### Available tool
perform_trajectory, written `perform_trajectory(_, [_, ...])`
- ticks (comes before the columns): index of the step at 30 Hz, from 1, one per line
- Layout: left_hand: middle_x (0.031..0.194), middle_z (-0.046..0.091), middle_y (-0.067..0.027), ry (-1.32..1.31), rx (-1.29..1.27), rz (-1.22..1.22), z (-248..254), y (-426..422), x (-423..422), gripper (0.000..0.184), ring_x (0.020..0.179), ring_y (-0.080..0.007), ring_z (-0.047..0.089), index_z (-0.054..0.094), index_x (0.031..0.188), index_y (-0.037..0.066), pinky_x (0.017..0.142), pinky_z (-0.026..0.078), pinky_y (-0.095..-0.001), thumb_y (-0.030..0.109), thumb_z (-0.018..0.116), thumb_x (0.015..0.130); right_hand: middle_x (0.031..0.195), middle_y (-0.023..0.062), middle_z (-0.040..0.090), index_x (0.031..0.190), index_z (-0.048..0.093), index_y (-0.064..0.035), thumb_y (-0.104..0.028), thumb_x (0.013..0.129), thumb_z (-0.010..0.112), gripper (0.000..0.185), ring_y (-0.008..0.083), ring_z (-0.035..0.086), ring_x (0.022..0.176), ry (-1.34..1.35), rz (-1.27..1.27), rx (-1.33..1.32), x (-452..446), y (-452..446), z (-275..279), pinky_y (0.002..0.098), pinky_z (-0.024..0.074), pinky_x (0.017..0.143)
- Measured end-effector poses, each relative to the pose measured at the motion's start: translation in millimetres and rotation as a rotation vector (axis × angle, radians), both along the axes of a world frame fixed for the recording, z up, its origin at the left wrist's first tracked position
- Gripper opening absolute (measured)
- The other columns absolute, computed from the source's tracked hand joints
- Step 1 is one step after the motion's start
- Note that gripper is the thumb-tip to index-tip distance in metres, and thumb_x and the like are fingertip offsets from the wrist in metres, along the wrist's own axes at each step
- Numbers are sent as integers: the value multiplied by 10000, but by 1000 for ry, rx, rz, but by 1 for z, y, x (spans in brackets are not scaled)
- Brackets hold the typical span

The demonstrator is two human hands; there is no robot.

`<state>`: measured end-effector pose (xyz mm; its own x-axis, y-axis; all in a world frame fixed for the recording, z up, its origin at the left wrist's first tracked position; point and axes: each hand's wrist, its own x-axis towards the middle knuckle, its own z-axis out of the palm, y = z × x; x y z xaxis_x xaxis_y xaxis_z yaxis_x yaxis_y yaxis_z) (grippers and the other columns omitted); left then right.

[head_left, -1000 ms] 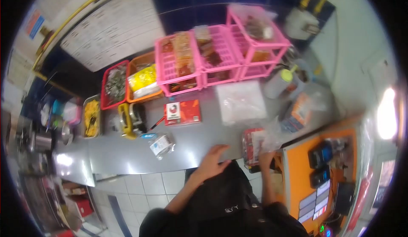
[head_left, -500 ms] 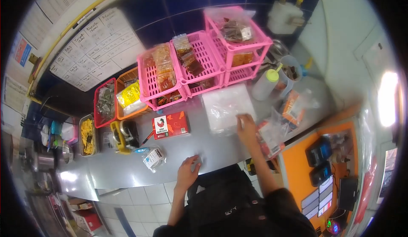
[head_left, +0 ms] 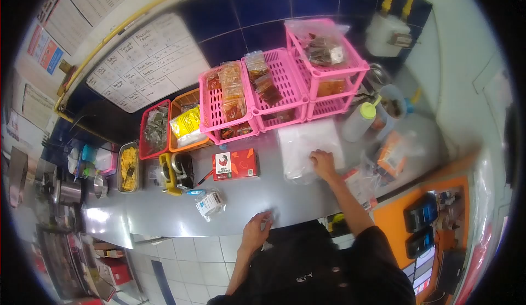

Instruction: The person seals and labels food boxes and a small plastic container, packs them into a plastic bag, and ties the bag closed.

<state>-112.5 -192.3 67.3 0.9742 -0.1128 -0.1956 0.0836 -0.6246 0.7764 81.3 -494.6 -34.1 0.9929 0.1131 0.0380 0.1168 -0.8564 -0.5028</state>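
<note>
A stack of clear and whitish plastic bags (head_left: 296,146) lies flat on the steel counter (head_left: 164,212). My right hand (head_left: 324,165) rests over the right side of this stack, fingers bent and fingertips drawn together at the top plastic. How much plastic is between them is hard to see. Close to the counter's front edge is my left hand (head_left: 255,231), its fingers loosely curved and the thumb apart, holding nothing visible. A red printed box (head_left: 235,163) stands left of the stack. Between that box and the front edge lies a small clear packet with a white label (head_left: 209,204).
Pink baskets (head_left: 279,94) with filled packets line the back. A squeeze bottle (head_left: 360,121) and a clear container (head_left: 390,108) stand right. Orange packets (head_left: 392,154) lie beyond my right hand. A tape dispenser (head_left: 175,173) and a food tray (head_left: 129,168) are at left.
The view has shifted, so the counter appears further right. My right hand stays at the plastic stack with its fingers more bent. My left hand stays by the counter edge.
</note>
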Motion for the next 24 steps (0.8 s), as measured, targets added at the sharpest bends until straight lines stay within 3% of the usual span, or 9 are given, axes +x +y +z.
perform_trajectory(6, [1098,686,-153,-12,12,-37,12,-4,7,311,945,-299,685,643,1191,72,834,533,-408,190,656,903,830,110,614,825,580,-26,-30,808,627,51,308,596,855,-644,217,59,-8,4,49,460,437,817])
perform_trajectory(11, [1090,700,-140,-23,-112,-92,8,-18,23,336,939,-271,699,635,1212,64,840,534,-377,204,663,908,758,133,592,839,506,-36,-40,858,633,128,331,589,752,-647,96,252,-10,20,140,408,471,673])
perform_trajectory(13, [1149,678,-127,145,-358,-120,15,-32,41,320,1035,-200,656,614,1242,24,869,521,-317,160,622,952,728,145,583,860,488,-38,-49,888,630,145,339,583,705,-676,77,315,-23,34,185,371,470,610])
perform_trajectory(15, [1248,628,-125,140,-443,-79,15,-53,54,376,1144,-206,598,588,1284,25,928,489,-321,203,623,955,680,86,584,918,483,-52,-104,968,582,122,237,577,614,-502,-137,722,-45,55,236,300,453,543])
perform_trajectory(16, [1347,577,-123,145,-529,-40,15,-58,63,433,1254,-213,539,562,1326,27,986,457,-326,246,623,957,680,86,584,918,483,-52,-104,968,582,122,237,577,614,-499,-122,725,-58,58,268,300,453,543])
perform_trajectory(18, [1451,470,-120,109,-548,-164,6,-58,93,534,1356,-214,417,434,1433,45,1093,352,-345,276,588,977,752,13,613,1008,509,-67,-151,1014,534,88,108,582,670,-112,-218,1334,-87,62,315,248,471,587])
perform_trajectory(21, [1509,404,-116,139,-574,-174,1,-72,106,639,1405,-204,354,302,1523,80,1166,258,-352,281,573,981,864,-19,616,1132,552,-72,-153,1018,523,142,42,566,743,-83,-196,1589,-104,56,304,226,496,651])
perform_trajectory(23, [1496,404,-172,139,-1291,6,59,-84,108,561,1391,-328,376,396,1458,51,1172,277,-453,330,525,988,957,27,626,1213,562,-26,-139,999,548,242,85,590,799,-56,-254,1649,-118,43,262,228,501,709])
perform_trajectory(24, [1496,404,-172,139,-1293,5,64,-74,105,561,1391,-328,376,396,1458,51,1172,277,-453,330,525,988,978,43,627,1213,565,-2,-139,992,560,260,103,595,819,60,-378,1587,-128,35,244,245,505,720])
